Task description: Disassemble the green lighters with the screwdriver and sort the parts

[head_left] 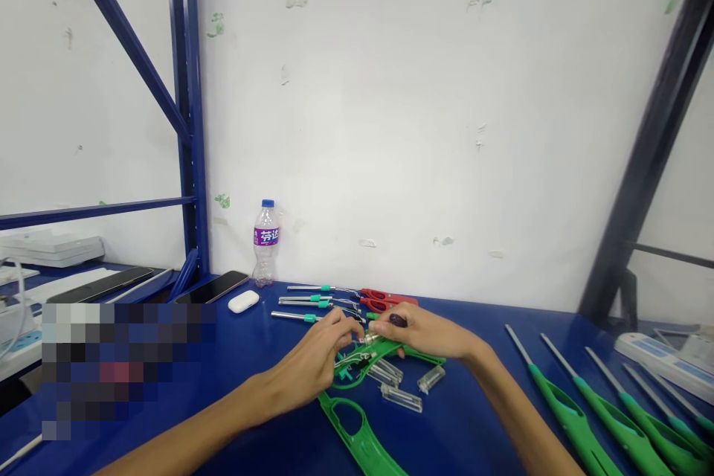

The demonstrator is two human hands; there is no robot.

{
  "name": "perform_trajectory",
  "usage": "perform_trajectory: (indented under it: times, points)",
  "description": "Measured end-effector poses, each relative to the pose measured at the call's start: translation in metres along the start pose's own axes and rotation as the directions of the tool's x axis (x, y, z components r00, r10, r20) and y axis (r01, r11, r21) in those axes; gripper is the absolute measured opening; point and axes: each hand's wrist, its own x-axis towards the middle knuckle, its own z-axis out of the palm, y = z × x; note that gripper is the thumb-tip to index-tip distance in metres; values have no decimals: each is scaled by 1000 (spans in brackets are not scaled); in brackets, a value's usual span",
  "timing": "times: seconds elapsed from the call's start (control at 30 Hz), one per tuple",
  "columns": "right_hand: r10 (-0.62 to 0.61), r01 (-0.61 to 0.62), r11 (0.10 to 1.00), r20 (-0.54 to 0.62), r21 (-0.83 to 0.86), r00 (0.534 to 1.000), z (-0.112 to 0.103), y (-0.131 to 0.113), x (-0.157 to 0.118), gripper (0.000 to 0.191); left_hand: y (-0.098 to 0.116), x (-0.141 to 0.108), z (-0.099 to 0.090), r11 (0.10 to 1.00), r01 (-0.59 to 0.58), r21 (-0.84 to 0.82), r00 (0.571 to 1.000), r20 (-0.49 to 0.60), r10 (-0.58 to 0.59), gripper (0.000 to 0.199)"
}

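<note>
In the middle of the table, my right hand is closed round a tool with a dark rounded handle; its tip is hidden. Under that hand lies a green lighter handle shell, with thin wires and a clear part at its front. My left hand bends its fingers together at the shell's left side, by the wires; what they pinch is hidden. Small teal parts lie under the left fingertips. Clear lighter fuel tanks are close by, and another green half shell lies nearer me.
Metal rods with teal collars and wires, and red shells, lie behind my hands. Several green long-necked lighters line the right. A bottle, white case, phone and power strip are around.
</note>
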Motion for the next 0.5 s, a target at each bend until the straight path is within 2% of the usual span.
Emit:
perform_trajectory:
  times: [0.33,0.4,0.5]
  points:
    - [1,-2,1000,46,14,999,0,5,4,58,0,1,3,999,31,25,999,18,-32,33]
    - [12,-12,1000,31,11,999,0,5,3,58,0,0,3,999,39,24,999,13,-39,38]
    - [36,-36,999,-20,3,999,-5,5,-1,57,-3,0,1,999,48,20,999,17,-48,56]
